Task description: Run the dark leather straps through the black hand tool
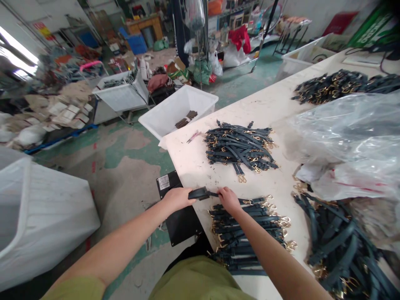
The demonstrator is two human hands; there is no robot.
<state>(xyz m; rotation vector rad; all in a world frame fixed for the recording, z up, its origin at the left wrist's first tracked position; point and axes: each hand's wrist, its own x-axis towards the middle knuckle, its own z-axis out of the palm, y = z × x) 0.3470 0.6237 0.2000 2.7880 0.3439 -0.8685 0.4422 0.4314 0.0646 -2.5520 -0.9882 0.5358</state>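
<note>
Between my two hands stretches a dark strap, held over the table's near-left edge. My left hand is closed round its wider left end. The narrow right end is pinched in my right hand, whose fingers are partly hidden. Just below my right hand, a row of dark straps with gold clips lies side by side on the white table. Farther back is a loose pile of similar straps, with small scissors to its left.
Clear plastic bags cover the table's right side, with strap heaps in front and more straps behind. A white bin stands past the far-left edge. Another large bin is at left. A black panel sits beside the table.
</note>
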